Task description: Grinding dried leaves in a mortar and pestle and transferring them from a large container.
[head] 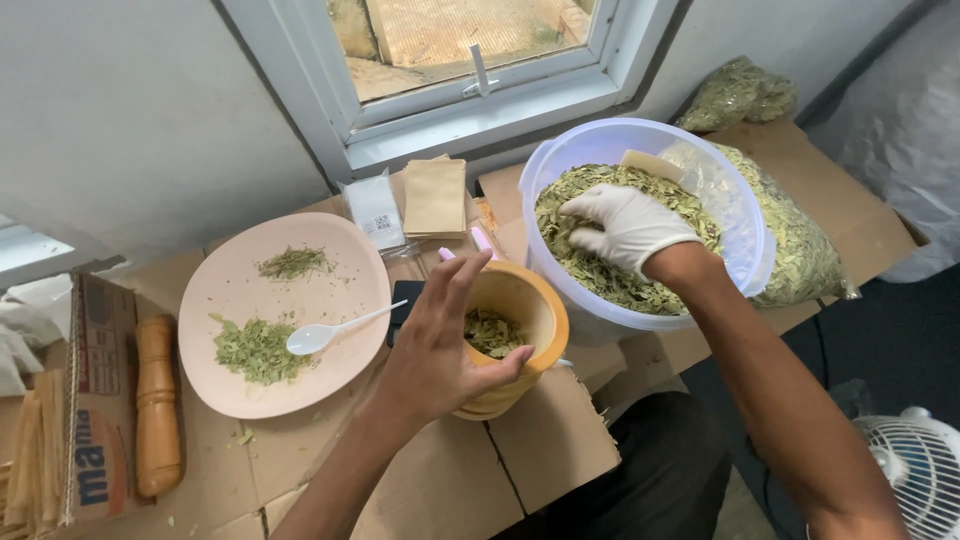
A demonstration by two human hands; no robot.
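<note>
My left hand (440, 340), bare, grips the near rim of a wooden mortar (525, 300) that holds a few dried green leaves. My right hand (628, 226), in a white glove, reaches into a large translucent plastic tub (745, 240) full of dried leaves (600, 270), its fingers curled down into the pile. A pale scoop-like piece (652, 163) lies in the tub just beyond the glove. The mortar stands right against the tub's left side.
A pink plate (240, 295) with two small heaps of crushed leaves and a white spoon (322, 335) lies left. A wooden pestle (158, 405), brown paper pouches (435, 197), a clear bag of leaves (800, 240) and a white fan (920, 470) surround the cardboard-covered surface (450, 480).
</note>
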